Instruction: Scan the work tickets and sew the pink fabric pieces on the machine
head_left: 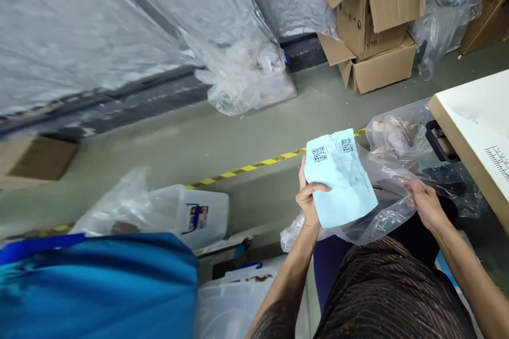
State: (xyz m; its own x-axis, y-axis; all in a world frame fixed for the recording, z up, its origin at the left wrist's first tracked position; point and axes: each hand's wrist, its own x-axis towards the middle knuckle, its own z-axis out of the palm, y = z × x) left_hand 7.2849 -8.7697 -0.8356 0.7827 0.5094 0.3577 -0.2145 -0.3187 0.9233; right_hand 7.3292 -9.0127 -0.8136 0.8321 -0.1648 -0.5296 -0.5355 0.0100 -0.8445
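Observation:
A creased light-blue paper sheet (338,185) with two QR codes is gripped along its left edge by my left hand (309,196), thumb on top and fingers behind. A clear plastic bag (368,225) hangs beneath and to the right of the sheet, over my lap. Its right side is pinched in the closed fingers of my right hand (425,201). The bag's far left end (290,233) shows below my left wrist. Whether my left hand also grips the bag behind the paper is hidden.
A white table (469,116) with a ruler scale juts in at right. Filled plastic bags (393,135) lie beside it. Open cardboard boxes (377,21) stand by the silver-covered wall. Yellow-black tape (246,168) crosses the floor. Blue fabric (103,286) and plastic bins (202,212) are at left.

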